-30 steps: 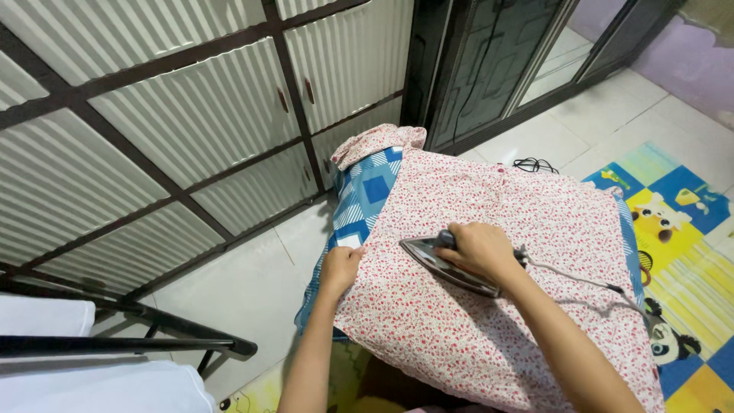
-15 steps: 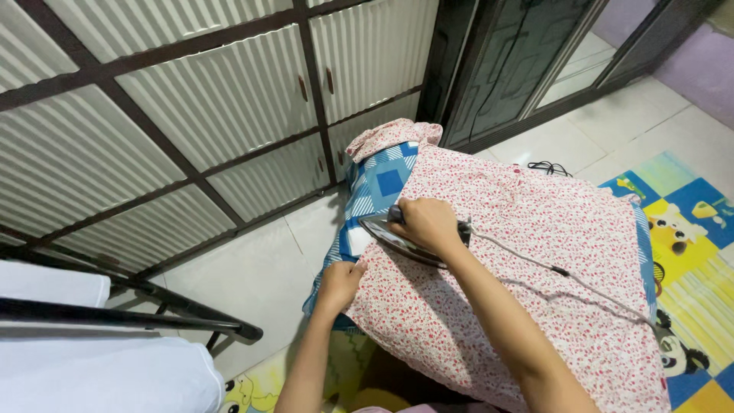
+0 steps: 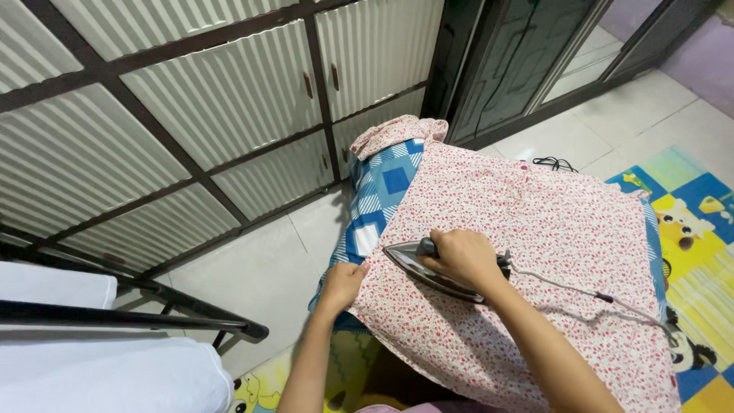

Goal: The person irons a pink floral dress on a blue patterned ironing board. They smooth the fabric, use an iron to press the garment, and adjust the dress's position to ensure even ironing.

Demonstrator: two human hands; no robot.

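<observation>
The iron (image 3: 436, 269) is being gripped by the right hand (image 3: 462, 256) and pressed on the floral garment (image 3: 527, 252), whose edge is being pinched taut by the left hand (image 3: 342, 283); steady tension is judged needed for further strokes

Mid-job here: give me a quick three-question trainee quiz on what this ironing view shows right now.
1. True or false: the right hand grips the iron.
2. What does the left hand pinch? A) the cord B) the floral garment's edge C) the rack
3. What colour is the checked cloth under the floral garment?

Key: 1 true; 2 B; 3 blue and white.
</observation>
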